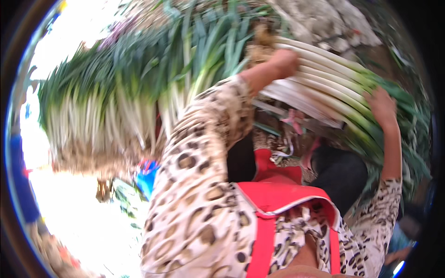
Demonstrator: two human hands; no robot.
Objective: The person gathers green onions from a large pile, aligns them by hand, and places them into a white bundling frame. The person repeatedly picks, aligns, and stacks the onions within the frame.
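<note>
Long leeks (pixel 333 81) lie side by side in front of me, white shafts to the left and green leaves to the right. My left hand (pixel 286 62) is curled over the white shafts near the roots (pixel 259 50); its fingertips are hidden and motion blurs it. On the green part, my right hand (pixel 382 104) lies palm down with its fingers spread across the leeks. Beneath the near shafts is a pale, blurred flat surface (pixel 309 100) with a dark corner. A pink strip (pixel 293 120) hangs below it.
A long row of leeks (pixel 128 97) with roots towards me fills the left. Pale sacking (pixel 326 21) lies beyond my hands, leaf scraps (pixel 127 198) and a blue object (pixel 147 177) at lower left. Part of another person (pixel 399 239) shows at lower right.
</note>
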